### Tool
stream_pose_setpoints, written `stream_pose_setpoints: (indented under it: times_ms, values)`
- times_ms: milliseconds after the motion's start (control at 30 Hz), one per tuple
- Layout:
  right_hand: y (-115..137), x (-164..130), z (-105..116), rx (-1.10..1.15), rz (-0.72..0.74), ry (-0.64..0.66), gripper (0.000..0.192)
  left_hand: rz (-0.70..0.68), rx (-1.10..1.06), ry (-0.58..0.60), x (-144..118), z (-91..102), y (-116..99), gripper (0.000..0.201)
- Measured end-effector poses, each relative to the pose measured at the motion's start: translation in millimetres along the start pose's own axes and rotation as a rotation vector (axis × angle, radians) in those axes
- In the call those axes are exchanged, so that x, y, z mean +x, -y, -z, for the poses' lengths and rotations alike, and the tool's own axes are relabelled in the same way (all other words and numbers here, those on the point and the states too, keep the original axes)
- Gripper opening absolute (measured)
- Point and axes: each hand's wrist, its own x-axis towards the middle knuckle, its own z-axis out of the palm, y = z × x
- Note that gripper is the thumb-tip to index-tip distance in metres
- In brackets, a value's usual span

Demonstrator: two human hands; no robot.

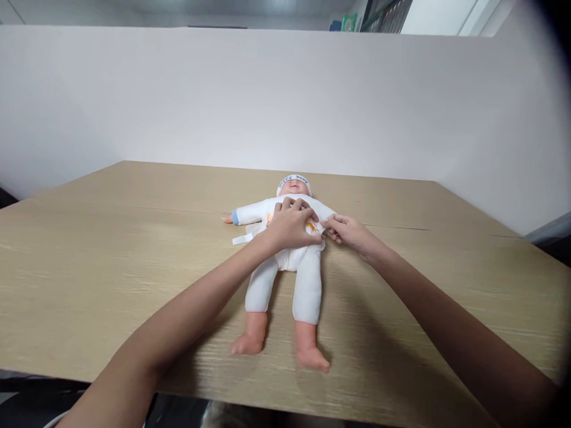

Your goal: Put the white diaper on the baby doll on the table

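A baby doll point(307, 291) in a white suit lies on its back on the table, its head away from me and its bare feet toward me. Around its hips is a white diaper point(288, 260) with an orange print at the waist. My left hand point(292, 224) rests over the doll's belly with fingers spread, pressing on the diaper's front. At the doll's waist on the right, my right hand point(343, 230) pinches the diaper's side edge between thumb and fingers. On the left side a white diaper tab point(242, 239) sticks out loose.
The wooden table point(134, 267) spreads wide on both sides of the doll. Behind it stands a white partition wall point(267, 95), which continues along the right. The table's front edge runs close to my body.
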Motion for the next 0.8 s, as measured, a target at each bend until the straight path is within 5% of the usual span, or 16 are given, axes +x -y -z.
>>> stream_pose_setpoints:
  times_ms: [300,667,800]
  values:
    - [7,12,-29,-0.007,0.033,0.009,0.043,0.023,-0.013,0.024,2,-4.6,5,0.051]
    - [-10,-18,11,0.035,0.058,-0.093,0.047,0.042,-0.037,0.029,0,-2.8,2,0.061]
    - [-9,-22,9,0.053,0.096,-0.062,0.048,0.032,-0.027,0.023,1,-2.9,2,0.063]
